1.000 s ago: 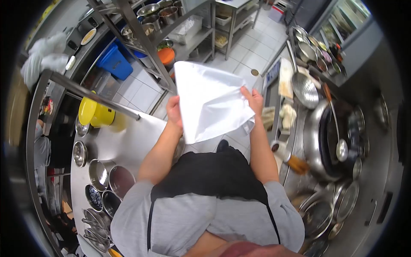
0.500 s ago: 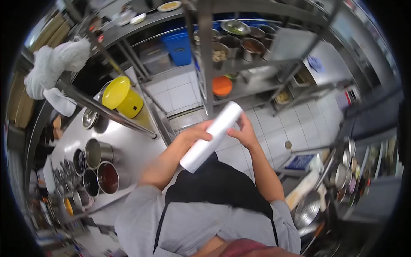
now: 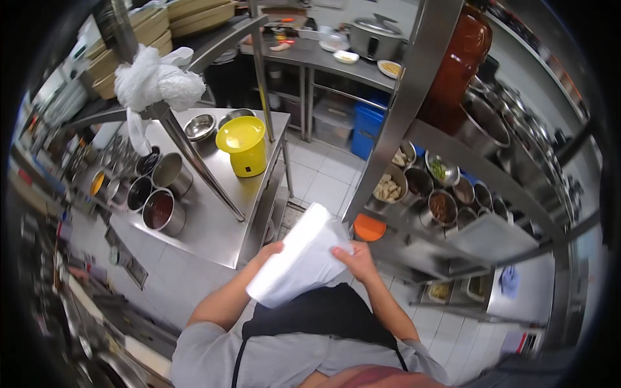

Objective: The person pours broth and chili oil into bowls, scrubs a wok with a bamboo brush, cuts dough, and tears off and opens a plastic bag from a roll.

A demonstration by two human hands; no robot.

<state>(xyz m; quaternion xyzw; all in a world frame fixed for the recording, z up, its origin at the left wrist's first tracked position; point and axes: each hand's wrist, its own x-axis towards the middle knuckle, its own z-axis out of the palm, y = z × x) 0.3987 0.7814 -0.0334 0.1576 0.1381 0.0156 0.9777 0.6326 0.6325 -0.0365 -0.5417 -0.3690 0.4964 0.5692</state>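
A white roll of thin plastic sheeting (image 3: 291, 255), seemingly bags, is held at a slant in front of my black apron (image 3: 317, 320). A loose part of it spreads out to the right of the roll. My left hand (image 3: 270, 252) is closed around the roll's left side, most of its fingers hidden behind it. On the other side my right hand (image 3: 359, 260) pinches the edge of the loose sheet, thumb on top.
To the left, a steel table (image 3: 213, 220) carries a yellow scale (image 3: 244, 145) and several metal pots (image 3: 163, 212). A steel shelf post (image 3: 398, 110) rises just ahead on the right, near filled containers (image 3: 390, 185) and an orange lid (image 3: 369, 227). A white cloth (image 3: 157, 81) is tied to a rail.
My view has turned to the right, bringing more of the shelves in. A wide flap of plastic now hangs off the roll, with my right hand on its edge instead of the roll.
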